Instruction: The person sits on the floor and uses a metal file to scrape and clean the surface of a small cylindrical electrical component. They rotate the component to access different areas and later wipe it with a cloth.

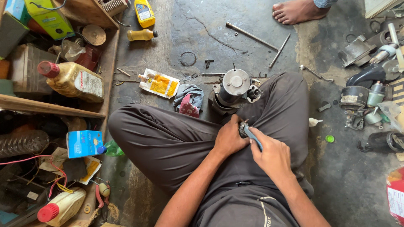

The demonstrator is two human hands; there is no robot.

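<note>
Pliers (251, 134) in right hand (271, 155) closed grip, left hand (229, 138) clasping small part

— What did the hands hold?
— The right hand (272, 156) gripped blue-handled pliers (249, 132); the left hand (229, 138) closed around their tip, its contents hidden.
— And nearby?
— A grey motor housing (234, 90) stood upright between the knees, a crumpled rag (189, 99) just beside it on the concrete floor (210, 33).
</note>
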